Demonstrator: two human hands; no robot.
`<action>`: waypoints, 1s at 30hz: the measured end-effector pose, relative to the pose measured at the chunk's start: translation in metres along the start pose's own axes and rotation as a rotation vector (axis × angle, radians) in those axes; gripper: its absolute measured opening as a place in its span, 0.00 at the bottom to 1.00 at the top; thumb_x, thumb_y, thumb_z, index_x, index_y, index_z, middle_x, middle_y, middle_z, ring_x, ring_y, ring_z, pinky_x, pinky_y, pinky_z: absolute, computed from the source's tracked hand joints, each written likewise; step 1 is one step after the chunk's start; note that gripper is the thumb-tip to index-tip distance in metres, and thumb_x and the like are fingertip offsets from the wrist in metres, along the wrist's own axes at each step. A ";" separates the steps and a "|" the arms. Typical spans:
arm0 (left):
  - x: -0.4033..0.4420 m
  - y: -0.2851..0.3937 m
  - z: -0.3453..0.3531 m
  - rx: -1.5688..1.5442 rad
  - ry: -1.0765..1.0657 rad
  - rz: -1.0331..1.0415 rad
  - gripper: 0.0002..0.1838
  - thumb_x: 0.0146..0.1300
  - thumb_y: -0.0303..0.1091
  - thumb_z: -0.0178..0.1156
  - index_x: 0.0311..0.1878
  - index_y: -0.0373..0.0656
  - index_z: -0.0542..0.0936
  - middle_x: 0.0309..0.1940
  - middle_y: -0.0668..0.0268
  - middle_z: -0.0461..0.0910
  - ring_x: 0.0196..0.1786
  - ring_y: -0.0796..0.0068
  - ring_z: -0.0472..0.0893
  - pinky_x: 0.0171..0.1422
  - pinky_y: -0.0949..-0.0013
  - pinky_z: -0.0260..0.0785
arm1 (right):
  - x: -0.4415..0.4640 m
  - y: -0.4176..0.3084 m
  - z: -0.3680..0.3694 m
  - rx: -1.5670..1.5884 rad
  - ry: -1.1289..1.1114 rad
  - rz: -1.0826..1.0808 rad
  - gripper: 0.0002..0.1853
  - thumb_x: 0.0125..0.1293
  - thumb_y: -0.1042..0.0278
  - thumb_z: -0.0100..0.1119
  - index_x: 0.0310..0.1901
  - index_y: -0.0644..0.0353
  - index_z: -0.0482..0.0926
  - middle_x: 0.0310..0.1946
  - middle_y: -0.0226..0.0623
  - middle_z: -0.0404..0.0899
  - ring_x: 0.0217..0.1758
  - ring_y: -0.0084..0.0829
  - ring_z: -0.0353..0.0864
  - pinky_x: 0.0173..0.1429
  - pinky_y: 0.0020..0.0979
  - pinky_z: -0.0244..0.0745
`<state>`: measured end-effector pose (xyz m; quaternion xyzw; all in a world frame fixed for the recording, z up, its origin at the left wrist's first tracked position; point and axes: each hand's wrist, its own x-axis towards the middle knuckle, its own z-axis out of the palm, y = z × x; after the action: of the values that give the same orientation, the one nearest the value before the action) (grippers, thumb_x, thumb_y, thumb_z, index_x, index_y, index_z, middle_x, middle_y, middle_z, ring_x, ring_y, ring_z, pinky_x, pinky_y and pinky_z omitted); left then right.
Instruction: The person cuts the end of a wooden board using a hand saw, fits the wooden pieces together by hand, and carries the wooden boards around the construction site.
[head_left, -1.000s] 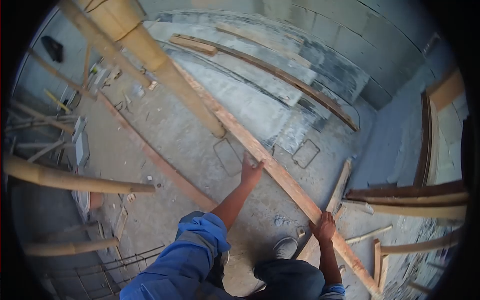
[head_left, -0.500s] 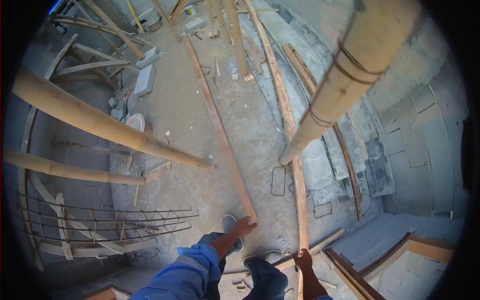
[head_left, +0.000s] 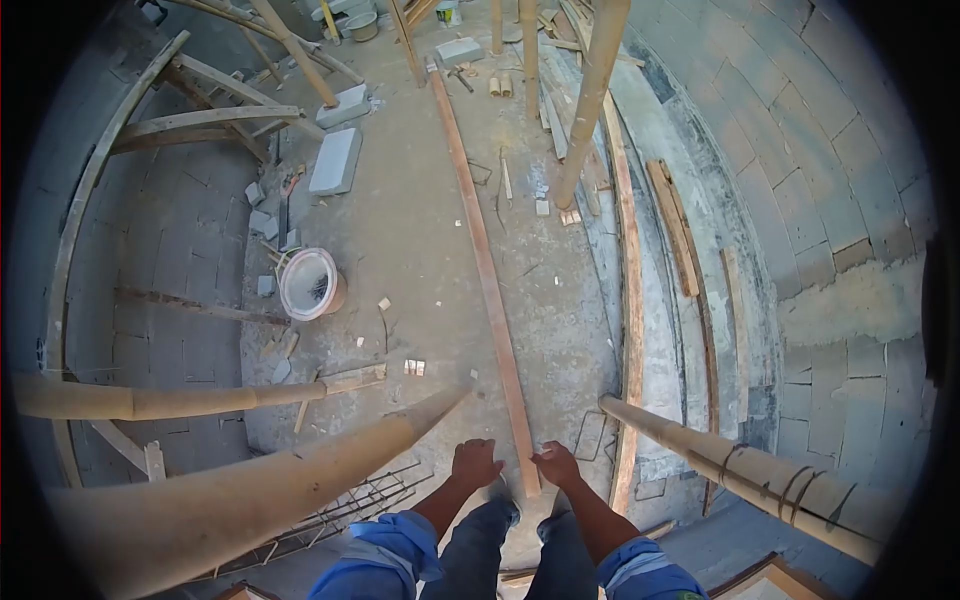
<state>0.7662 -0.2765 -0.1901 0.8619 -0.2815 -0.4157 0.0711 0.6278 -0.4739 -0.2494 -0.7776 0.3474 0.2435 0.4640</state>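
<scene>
A long, narrow reddish-brown wooden plank (head_left: 487,280) runs along the concrete floor, its near end between my hands and just in front of my feet. My left hand (head_left: 476,464) hangs left of that end, apart from it, with its fingers loosely bent and nothing seen in them. On the other side, my right hand (head_left: 556,464) has its fingertips at the plank's right edge. Whether they touch the wood or hover above it, I cannot tell. A second, rougher plank (head_left: 629,270) lies farther right, away from both hands.
Bamboo poles stand close on my left (head_left: 270,480) and right (head_left: 760,475). A steel rebar cage (head_left: 330,515) lies at lower left. To the left are a white-rimmed bucket (head_left: 312,284) and a pale block (head_left: 336,162). Boards (head_left: 690,240) line the right wall.
My right hand has let go of the rougher plank and come over to the reddish-brown one. My left hand has come off the reddish-brown plank's end. My view has shifted right.
</scene>
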 end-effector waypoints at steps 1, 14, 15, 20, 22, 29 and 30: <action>0.008 0.009 -0.013 0.029 0.120 -0.009 0.34 0.66 0.60 0.64 0.65 0.44 0.78 0.61 0.51 0.81 0.68 0.51 0.78 0.80 0.33 0.51 | 0.015 -0.025 -0.005 0.026 -0.012 -0.015 0.39 0.61 0.39 0.72 0.61 0.67 0.77 0.46 0.49 0.89 0.53 0.46 0.88 0.58 0.41 0.81; 0.158 -0.105 -0.108 -0.594 0.028 -0.619 0.40 0.60 0.66 0.63 0.64 0.42 0.82 0.63 0.52 0.82 0.66 0.50 0.81 0.73 0.48 0.69 | 0.198 -0.153 -0.217 -0.293 -0.260 0.037 0.40 0.61 0.36 0.72 0.58 0.70 0.81 0.49 0.54 0.87 0.58 0.47 0.86 0.62 0.41 0.78; 0.151 -0.100 -0.120 -0.639 0.027 -0.666 0.40 0.60 0.66 0.64 0.64 0.42 0.82 0.61 0.51 0.83 0.65 0.50 0.82 0.70 0.54 0.72 | 0.211 -0.147 -0.234 -0.176 -0.107 -0.034 0.38 0.60 0.38 0.72 0.56 0.70 0.82 0.46 0.55 0.88 0.56 0.48 0.87 0.60 0.41 0.80; 0.132 -0.075 -0.214 -0.565 -0.049 -0.729 0.41 0.59 0.65 0.67 0.64 0.39 0.81 0.60 0.50 0.84 0.64 0.50 0.82 0.69 0.57 0.73 | 0.273 -0.173 -0.319 -0.198 -0.044 0.030 0.36 0.62 0.38 0.70 0.56 0.66 0.82 0.53 0.58 0.85 0.60 0.54 0.84 0.63 0.47 0.78; 0.150 -0.087 -0.238 -0.465 -0.070 -0.663 0.42 0.58 0.66 0.67 0.64 0.38 0.80 0.61 0.49 0.83 0.64 0.50 0.82 0.70 0.57 0.73 | 0.295 -0.195 -0.339 -0.212 -0.037 0.020 0.36 0.62 0.37 0.69 0.56 0.66 0.82 0.53 0.58 0.85 0.60 0.54 0.84 0.63 0.46 0.78; 0.302 -0.091 -0.398 -0.654 0.152 -0.454 0.39 0.60 0.59 0.69 0.62 0.33 0.80 0.51 0.48 0.87 0.61 0.54 0.84 0.67 0.60 0.74 | 0.369 -0.293 -0.347 -0.171 -0.095 0.050 0.37 0.62 0.35 0.69 0.56 0.66 0.82 0.47 0.53 0.88 0.56 0.51 0.86 0.62 0.44 0.79; 0.329 -0.099 -0.414 -0.655 0.159 -0.395 0.39 0.60 0.58 0.70 0.63 0.33 0.80 0.52 0.48 0.87 0.61 0.54 0.84 0.67 0.61 0.74 | 0.379 -0.311 -0.347 -0.151 -0.146 0.100 0.37 0.62 0.34 0.68 0.56 0.65 0.83 0.51 0.54 0.87 0.59 0.52 0.84 0.64 0.45 0.77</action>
<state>1.2848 -0.4197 -0.1809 0.8608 0.0440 -0.4211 0.2825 1.1286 -0.8004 -0.1866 -0.7723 0.3318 0.3477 0.4153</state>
